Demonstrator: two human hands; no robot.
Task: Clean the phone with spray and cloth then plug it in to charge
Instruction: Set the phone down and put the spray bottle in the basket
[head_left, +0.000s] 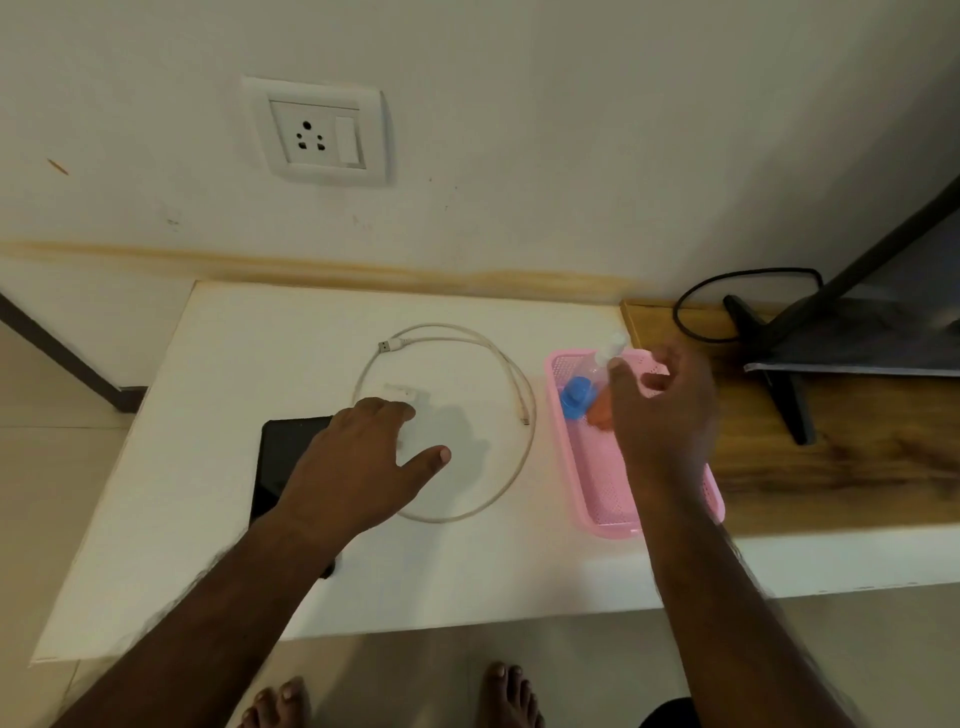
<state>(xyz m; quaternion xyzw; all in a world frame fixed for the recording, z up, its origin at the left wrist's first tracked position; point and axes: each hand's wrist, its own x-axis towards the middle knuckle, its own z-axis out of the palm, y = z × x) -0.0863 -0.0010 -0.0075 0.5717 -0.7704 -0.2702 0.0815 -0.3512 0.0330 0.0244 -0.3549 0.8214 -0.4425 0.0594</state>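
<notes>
The phone (283, 462) is lying flat and dark at the near left of the white table (234, 338), partly covered by the left forearm, so it is being kept within easy reach for wiping. The left hand (358, 457) is being held low over the tabletop with its fingers spread and relaxed, gripping nothing; its fingertips are lying at the white charger adapter (408, 393), though contact cannot be confirmed. Around that hand the white cable (511, 374) is laid out in a loose loop, both plugs free, apparently set ready for the charging step. The right hand (660, 410) is being held above the pink tray (602, 499), fingers apart and loosely curved, closed on nothing, and seems to be positioned for taking the spray bottle (602, 364), which is lying in the tray's far end beside a blue object (576, 396) and an orange item (600, 413), possibly the cloth. The wall socket (317, 132) above the table is being left unused. No brand, label or writing can be read on any item.
</notes>
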